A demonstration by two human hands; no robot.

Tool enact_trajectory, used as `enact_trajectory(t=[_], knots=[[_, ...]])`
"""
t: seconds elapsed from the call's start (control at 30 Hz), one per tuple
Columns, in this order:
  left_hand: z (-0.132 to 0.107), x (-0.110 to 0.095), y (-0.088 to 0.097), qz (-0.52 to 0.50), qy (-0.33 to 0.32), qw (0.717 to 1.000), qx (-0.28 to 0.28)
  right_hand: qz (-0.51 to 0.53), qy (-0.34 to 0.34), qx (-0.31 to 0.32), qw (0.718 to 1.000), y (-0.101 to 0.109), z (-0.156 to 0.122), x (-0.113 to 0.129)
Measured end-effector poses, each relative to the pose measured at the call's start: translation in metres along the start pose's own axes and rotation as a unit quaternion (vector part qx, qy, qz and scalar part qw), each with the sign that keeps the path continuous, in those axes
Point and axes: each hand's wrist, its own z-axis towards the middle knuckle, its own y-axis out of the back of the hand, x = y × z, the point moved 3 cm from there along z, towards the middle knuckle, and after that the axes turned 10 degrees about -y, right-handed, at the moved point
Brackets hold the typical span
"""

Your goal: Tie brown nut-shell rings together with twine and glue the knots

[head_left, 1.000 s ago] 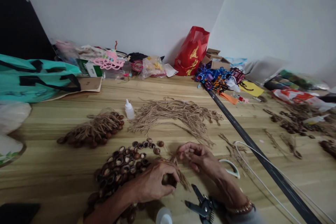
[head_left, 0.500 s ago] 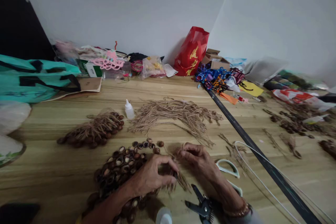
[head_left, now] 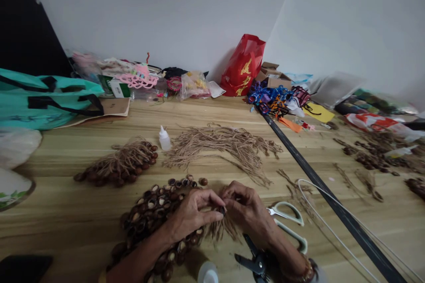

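A small dark nutshell point(head_left: 222, 210) sits between the thumb and index finger of my left hand point(head_left: 195, 210). Close against it, my right hand point(head_left: 247, 205) is pinched; what its fingertips hold is too small to make out. Beneath both hands lie short lengths of brown twine point(head_left: 222, 229). Left of them spreads a heap of brown half nutshells point(head_left: 151, 203), many with the hollow side up. Scissors with pale handles point(head_left: 290, 214) and a black-handled cutting tool point(head_left: 255, 263) are partly hidden by my right forearm.
Beyond my hands lies a bundle of twine point(head_left: 219, 141), beside a small white squeeze bottle point(head_left: 164, 138). Strung nutshells point(head_left: 119, 163) lie to the left. Another bottle point(head_left: 208, 273) stands at the front edge. A white cable point(head_left: 327, 225) crosses a black strip point(head_left: 308, 172) on the right.
My right hand has moved left and slightly down, so its fingertips now meet those of my left hand at the nutshell. More of the scissors shows.
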Motion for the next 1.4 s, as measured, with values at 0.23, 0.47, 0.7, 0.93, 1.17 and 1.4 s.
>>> enact_trajectory(t=[0.23, 0.47, 0.7, 0.93, 1.17, 1.4], knots=[[0.0, -0.001, -0.002, -0.014, 0.011, 1.0, -0.003, 0.05, -0.03, 0.019, 0.998, 0.003, 0.004, -0.009], [-0.001, 0.003, -0.001, -0.017, 0.016, 1.0, 0.002, 0.047, -0.059, 0.028, 0.997, 0.013, 0.009, -0.014], [-0.001, 0.002, -0.002, -0.02, 0.028, 0.999, 0.008, 0.004, -0.051, 0.006, 0.999, 0.024, 0.012, -0.007], [-0.002, -0.005, -0.003, -0.011, 0.038, 0.999, 0.006, -0.042, -0.054, -0.03, 0.997, 0.025, 0.011, -0.008], [-0.002, -0.002, -0.002, -0.013, 0.04, 0.999, 0.004, -0.073, -0.038, -0.087, 0.993, 0.039, 0.013, -0.01], [-0.002, -0.002, -0.003, -0.018, 0.041, 0.999, 0.0, -0.07, -0.011, -0.07, 0.995, 0.042, 0.009, -0.005]])
